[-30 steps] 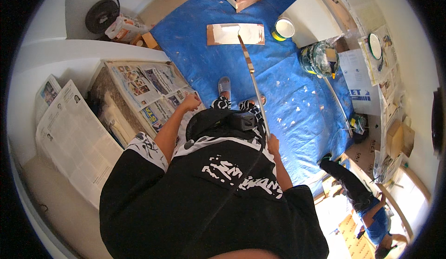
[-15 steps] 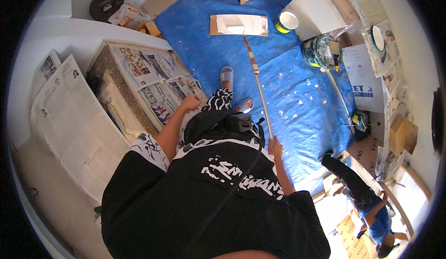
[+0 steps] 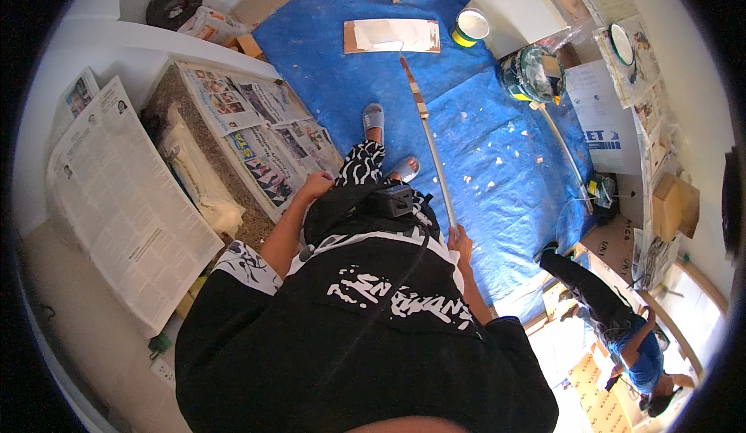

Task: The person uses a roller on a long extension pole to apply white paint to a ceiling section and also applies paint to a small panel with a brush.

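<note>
My right hand (image 3: 459,243) is wrapped round the near end of a long roller pole (image 3: 437,159), beside my right hip. The pole runs forward across the blue sheet to a paint roller (image 3: 385,43), which lies on a board (image 3: 429,36). White paint covers much of the board, and brown shows at both its ends. By my left thigh hangs my left hand (image 3: 317,185), its fingers loosely curled with nothing visible in them. It is nearest to a ledge covered in newspaper (image 3: 260,134).
A paint tub (image 3: 471,26) stands right of the board, near a large paint-smeared bucket (image 3: 530,75). White panels (image 3: 517,9) lean behind them. A second pole (image 3: 566,145) lies further right. Another person (image 3: 641,355) is at work at the lower right. My sandalled feet (image 3: 374,120) are on the blue sheet.
The whole view has shifted slightly. My left hand has dropped a little toward my body. My right hand keeps its hold on the pole, and the roller stays on the board.
</note>
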`<state>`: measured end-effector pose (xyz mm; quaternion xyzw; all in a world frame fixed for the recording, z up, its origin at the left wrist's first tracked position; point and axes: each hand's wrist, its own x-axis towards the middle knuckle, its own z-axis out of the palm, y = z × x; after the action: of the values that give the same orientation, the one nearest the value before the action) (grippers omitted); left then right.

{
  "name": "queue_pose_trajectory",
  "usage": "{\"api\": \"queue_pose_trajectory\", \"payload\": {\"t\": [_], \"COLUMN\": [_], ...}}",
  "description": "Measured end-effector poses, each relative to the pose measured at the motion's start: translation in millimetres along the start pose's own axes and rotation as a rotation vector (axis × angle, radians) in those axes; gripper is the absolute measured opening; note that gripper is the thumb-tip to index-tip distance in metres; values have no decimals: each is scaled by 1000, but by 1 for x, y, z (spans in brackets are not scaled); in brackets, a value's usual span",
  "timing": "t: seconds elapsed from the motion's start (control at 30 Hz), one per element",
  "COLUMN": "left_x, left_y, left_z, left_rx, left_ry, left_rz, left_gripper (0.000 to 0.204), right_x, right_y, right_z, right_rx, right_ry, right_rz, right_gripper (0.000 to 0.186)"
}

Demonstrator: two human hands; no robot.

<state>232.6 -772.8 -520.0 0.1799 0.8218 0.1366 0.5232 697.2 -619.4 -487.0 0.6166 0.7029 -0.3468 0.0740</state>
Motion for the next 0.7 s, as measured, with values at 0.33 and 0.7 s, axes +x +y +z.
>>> {"api": "queue_pose_trajectory", "payload": {"t": [0.33, 0.7], "left_x": [5, 2], "left_y": [-12, 9], "left_z": [-14, -29], "left_rx": [-140, -185], "left_ry": [14, -47], "left_rz": [-71, -66], "left_gripper": [33, 30], "right_x": [45, 70], "right_y": [-41, -82], "right_z": [7, -7], "right_rx": [46, 6], "right_ry": [27, -13], "right_rz": [-114, -57], "right_gripper": [39, 40]}}
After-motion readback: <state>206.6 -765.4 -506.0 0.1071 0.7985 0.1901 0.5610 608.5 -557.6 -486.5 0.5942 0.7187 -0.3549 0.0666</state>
